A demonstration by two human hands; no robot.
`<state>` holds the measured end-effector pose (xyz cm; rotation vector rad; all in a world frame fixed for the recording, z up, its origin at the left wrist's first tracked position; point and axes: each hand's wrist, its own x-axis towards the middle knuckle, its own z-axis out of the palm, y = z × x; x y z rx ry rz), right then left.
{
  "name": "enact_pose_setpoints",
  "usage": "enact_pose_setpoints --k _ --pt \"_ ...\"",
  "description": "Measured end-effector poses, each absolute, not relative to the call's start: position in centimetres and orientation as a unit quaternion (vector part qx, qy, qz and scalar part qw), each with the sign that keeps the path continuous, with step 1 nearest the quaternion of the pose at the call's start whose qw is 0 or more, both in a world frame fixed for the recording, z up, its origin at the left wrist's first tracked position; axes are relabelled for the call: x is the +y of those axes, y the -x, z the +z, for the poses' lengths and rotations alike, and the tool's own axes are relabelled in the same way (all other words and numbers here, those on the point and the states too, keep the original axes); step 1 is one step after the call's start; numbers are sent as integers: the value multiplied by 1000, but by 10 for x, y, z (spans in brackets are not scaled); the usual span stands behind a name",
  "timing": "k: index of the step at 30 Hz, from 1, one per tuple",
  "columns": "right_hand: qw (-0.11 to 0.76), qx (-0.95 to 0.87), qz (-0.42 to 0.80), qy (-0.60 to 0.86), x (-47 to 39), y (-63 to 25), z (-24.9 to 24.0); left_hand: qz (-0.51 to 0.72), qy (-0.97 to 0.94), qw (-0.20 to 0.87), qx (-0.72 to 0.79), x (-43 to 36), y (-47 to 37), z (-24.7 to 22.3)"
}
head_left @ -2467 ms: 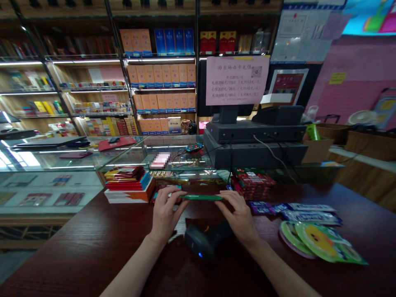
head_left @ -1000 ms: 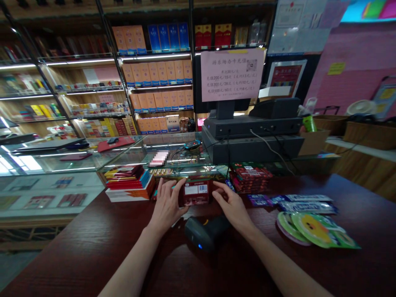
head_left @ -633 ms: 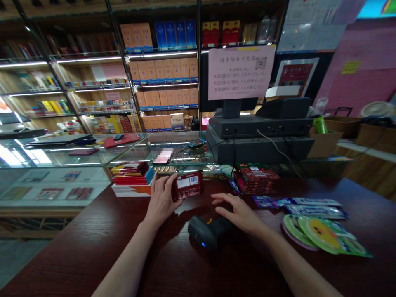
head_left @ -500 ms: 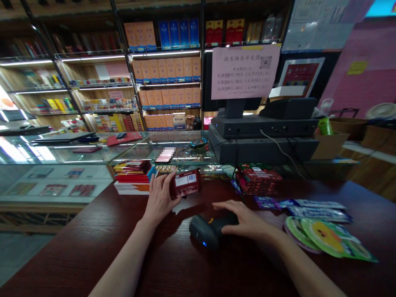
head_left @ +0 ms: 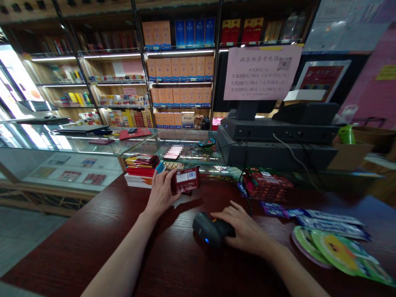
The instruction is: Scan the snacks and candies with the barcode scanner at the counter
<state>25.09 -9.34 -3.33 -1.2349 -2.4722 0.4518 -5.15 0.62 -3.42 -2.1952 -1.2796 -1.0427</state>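
Note:
My left hand (head_left: 161,193) is closed on a dark red packet (head_left: 187,181), with its white barcode label turned up toward me. The packet is held just above the dark wooden counter (head_left: 173,264). Around the handle of a black barcode scanner (head_left: 206,230), my right hand (head_left: 246,231) has its fingers closed. The scanner rests low at the counter top, its head pointing left and a small blue light showing on it. Part of its handle is hidden by my right hand.
Stacked red and yellow packets (head_left: 142,165) stand left, and a pile of dark red packets (head_left: 266,183) lies behind the scanner. To the right are blue-purple snack sticks (head_left: 334,222) and green round packs (head_left: 335,249). A till (head_left: 278,140) stands on the glass case.
My right hand has gone from hovering loosely over the scanner's handle to gripping it. My left hand still holds the red packet. The view has swung slightly left.

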Motion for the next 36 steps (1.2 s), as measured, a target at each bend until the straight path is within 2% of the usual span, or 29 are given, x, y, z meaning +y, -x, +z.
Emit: enact_pose_setpoints --k 5,10,15,29,36 --pt "195 -857 142 455 -92 -251 -30 -367 780 191 -469 6 51 -35" --pt "272 -814 124 499 -89 -253 -27 -372 780 189 -467 6 51 -35" --pt "324 -766 158 533 -87 -255 -26 -375 776 201 -465 7 51 -37" --pt "327 -758 170 538 -89 -254 -24 -379 772 208 -466 7 51 -39" --pt "297 -787 189 507 -90 -258 -25 -381 773 200 -467 7 51 -38"
